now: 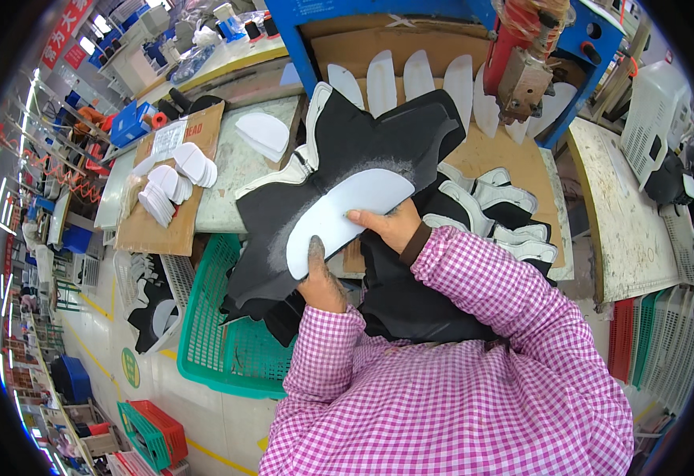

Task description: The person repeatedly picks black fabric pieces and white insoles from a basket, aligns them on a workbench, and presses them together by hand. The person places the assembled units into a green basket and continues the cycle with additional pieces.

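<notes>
Between my two hands is a large black fabric piece [378, 135] with jagged edges and white trim along its far left side. A white half-moon piece [355, 206] lies flat on it, ringed by a greyish smeared band. My left hand [323, 279] grips both at the lower left end, thumb pressed on the white surface. On the right side my right hand [386, 227] pinches them the same way, its thumb on top near the middle of the half-moon. The other fingers are mostly hidden beneath the fabric.
A blue machine [291, 40] with a red and metal head [525, 79] stands ahead, white half-moon pieces [418, 77] leaning inside. Stacked black pieces with white trim [513, 202] lie at right. White cutouts [192, 164] rest on cardboard at left, above a green basket [204, 349].
</notes>
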